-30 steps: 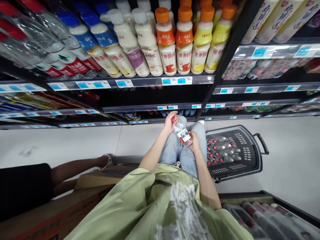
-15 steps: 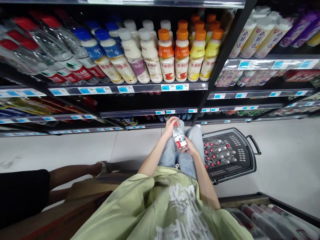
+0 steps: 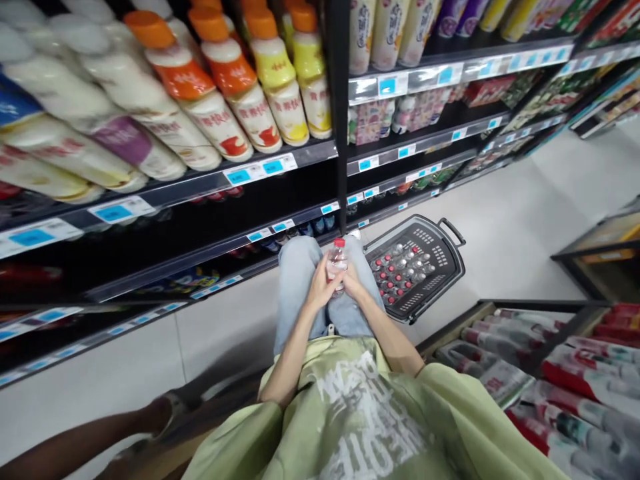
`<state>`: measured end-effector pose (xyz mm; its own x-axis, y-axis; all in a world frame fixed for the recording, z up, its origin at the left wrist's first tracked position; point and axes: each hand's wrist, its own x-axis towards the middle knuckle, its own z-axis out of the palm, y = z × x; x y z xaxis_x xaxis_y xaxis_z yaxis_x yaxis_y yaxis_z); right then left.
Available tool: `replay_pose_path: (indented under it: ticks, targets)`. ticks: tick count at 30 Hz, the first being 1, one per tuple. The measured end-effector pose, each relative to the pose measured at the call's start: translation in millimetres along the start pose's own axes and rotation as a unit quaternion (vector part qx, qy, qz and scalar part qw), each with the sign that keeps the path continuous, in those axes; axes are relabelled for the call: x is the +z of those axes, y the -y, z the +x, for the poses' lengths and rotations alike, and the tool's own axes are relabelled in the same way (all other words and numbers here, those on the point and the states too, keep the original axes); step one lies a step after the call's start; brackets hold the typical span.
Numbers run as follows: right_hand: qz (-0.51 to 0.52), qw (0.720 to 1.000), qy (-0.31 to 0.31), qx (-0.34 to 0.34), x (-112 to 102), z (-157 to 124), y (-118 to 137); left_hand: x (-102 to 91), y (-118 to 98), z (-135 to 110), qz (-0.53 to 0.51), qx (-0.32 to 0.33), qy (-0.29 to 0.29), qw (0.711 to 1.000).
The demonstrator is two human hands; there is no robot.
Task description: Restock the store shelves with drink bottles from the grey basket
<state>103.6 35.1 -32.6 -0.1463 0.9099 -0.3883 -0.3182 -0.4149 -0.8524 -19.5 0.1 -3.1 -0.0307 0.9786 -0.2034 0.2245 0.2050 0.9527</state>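
Note:
A clear plastic bottle [image 3: 337, 259] with a red cap stands roughly upright above my lap. My left hand [image 3: 321, 281] is wrapped round its left side and lower part. Against the right side of the same bottle, my right hand [image 3: 353, 283] closes its fingers. Both hands hide most of the label. On the floor to the right of my knees lies a dark basket [image 3: 434, 284] with a handle. Several clear bottles [image 3: 395, 272], some with red caps and some with pale ones, are lined up inside it.
In front runs a dark shelf [image 3: 185, 187] with orange-, yellow- and white-capped drink bottles [image 3: 220, 100]. Wrapped bottle packs [image 3: 575, 393] lie at the lower right. Another person's leg [image 3: 125, 427] is at the lower left, beside a cardboard box. Tiled floor [image 3: 515, 207] extends to the right.
My view has swung right. The bottle has gone from tilted with its label showing to more upright. My left hand has moved from the cap down to the bottle's body.

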Motion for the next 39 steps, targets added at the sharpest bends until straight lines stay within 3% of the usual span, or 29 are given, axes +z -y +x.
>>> replay_pose_path:
  ticks: [5,10,14,16,18,22,25,28,30,33,36,39]
  targets:
    - [0.075,0.990,-0.113,-0.039,-5.6,0.4,2.4,7.5,2.0,1.6,0.081,0.021,0.067,0.994]
    - [0.012,0.971,-0.203,-0.123,-14.7,-6.5,8.9,8.5,-4.2,-0.7,0.097,0.006,0.119,0.988]
    - [-0.041,0.938,-0.318,-0.128,-41.9,-8.6,19.3,11.4,-2.3,-5.2,0.172,0.051,0.131,0.975]
    - [-0.078,0.938,-0.316,-0.115,-62.7,-13.1,23.8,11.8,-0.9,-6.4,0.188,0.065,0.130,0.971]
    - [-0.084,0.954,-0.274,-0.092,-83.7,-22.0,25.4,12.4,0.3,-6.9,0.192,0.075,0.117,0.972]
    - [-0.009,0.973,-0.230,-0.020,-114.2,-47.9,16.5,17.4,5.2,-6.3,0.166,0.099,0.074,0.978]
    - [0.030,0.962,-0.269,-0.016,-127.9,-68.1,4.6,22.3,10.6,-4.6,0.143,0.084,0.086,0.982]
    - [0.027,0.933,-0.356,-0.047,-145.4,-88.4,-3.8,29.0,10.0,-1.9,0.185,0.094,0.101,0.973]
    - [-0.007,0.903,-0.424,-0.066,-163.3,-102.8,-5.5,39.1,2.8,1.5,0.237,0.091,0.095,0.963]
    - [-0.103,0.852,-0.507,-0.078,-197.1,-125.7,-2.4,68.2,-17.6,13.0,0.311,0.032,0.101,0.944]
    - [-0.187,0.820,-0.535,-0.073,-229.1,-149.2,5.7,103.9,-39.7,36.1,0.379,-0.042,0.120,0.916]
    - [-0.238,0.811,-0.531,-0.058,-250.8,-167.3,16.3,125.8,-50.9,66.9,0.411,-0.056,0.131,0.900]
